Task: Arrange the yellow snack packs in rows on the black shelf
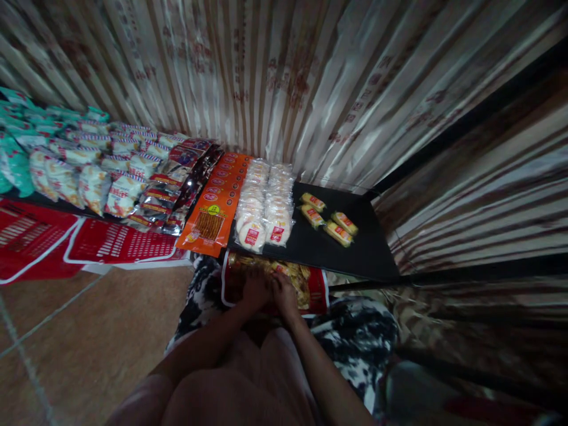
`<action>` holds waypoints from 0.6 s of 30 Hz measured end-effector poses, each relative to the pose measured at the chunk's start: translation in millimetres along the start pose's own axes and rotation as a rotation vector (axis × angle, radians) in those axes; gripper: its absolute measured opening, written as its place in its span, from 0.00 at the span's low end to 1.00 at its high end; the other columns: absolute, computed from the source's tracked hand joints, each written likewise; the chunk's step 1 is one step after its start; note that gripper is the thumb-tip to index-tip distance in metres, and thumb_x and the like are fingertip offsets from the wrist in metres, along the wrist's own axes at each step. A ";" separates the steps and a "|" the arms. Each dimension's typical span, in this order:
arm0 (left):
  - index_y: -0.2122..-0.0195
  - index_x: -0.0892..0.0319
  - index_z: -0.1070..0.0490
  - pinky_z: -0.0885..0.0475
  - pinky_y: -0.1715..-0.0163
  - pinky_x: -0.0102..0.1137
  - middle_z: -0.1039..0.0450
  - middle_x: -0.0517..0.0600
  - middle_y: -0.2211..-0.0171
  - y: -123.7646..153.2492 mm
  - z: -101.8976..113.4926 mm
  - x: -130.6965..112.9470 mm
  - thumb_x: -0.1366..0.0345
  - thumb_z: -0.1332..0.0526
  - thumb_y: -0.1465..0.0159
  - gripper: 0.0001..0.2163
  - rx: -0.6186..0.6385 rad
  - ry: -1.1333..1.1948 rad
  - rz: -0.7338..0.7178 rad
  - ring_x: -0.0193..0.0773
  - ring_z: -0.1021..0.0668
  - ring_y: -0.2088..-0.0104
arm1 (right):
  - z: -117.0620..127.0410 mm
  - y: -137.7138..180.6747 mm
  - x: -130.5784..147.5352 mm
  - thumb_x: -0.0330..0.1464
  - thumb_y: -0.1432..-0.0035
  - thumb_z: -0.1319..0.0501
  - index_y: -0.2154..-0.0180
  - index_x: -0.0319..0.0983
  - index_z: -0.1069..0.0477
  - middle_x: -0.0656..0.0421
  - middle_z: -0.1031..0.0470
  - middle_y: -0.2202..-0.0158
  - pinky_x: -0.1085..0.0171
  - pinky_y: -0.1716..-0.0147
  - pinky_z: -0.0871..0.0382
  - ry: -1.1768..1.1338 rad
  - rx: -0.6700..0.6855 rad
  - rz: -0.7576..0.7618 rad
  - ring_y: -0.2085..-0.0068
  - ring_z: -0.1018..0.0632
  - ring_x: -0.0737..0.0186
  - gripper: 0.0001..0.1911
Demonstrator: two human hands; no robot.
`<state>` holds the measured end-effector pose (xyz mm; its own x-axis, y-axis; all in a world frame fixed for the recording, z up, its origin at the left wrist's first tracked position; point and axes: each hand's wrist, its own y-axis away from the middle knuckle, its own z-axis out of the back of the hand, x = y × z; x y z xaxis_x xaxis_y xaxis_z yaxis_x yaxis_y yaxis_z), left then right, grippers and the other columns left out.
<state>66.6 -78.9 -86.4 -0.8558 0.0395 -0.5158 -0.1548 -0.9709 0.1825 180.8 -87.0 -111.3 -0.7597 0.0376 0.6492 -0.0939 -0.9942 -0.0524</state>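
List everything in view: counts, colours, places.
Shelf: one, black, centre.
Leftmost bags: several, green, shelf's end.
Puffy packets: many, white, beside those.
Foil packets: several, dark, next along.
Flat pack: at least one, orange, shelf.
Cracker packs: two rows, white, shelf.
Small packets: four, yellow, shelf's right.
Left baskets: at least two, red, below.
Near basket: one, red, centre.
Basket packets: many, yellowish, inside.
Sheeting: count unclear, pale, behind.
Bars: several, black, right.
Floor: one, brown, left.
Trousers: one pair, patterned.
Left fingers: at near basket.
Right fingers: likewise.
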 end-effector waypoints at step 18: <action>0.44 0.71 0.41 0.39 0.45 0.45 0.41 0.67 0.43 5.1 14.2 33.2 0.67 0.50 0.38 0.22 -0.314 0.006 0.192 0.51 0.37 0.42 | 3.7 -5.1 31.3 0.27 0.42 0.50 0.50 0.38 0.31 0.51 0.33 0.45 0.54 0.45 0.40 0.198 0.095 0.325 0.43 0.36 0.55 0.20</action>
<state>30.4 -79.3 -90.7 -0.8513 -0.1513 -0.5023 0.1685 -0.9856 0.0113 159.9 -81.1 -87.9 -0.8505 -0.2716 0.4505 0.2253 -0.9619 -0.1547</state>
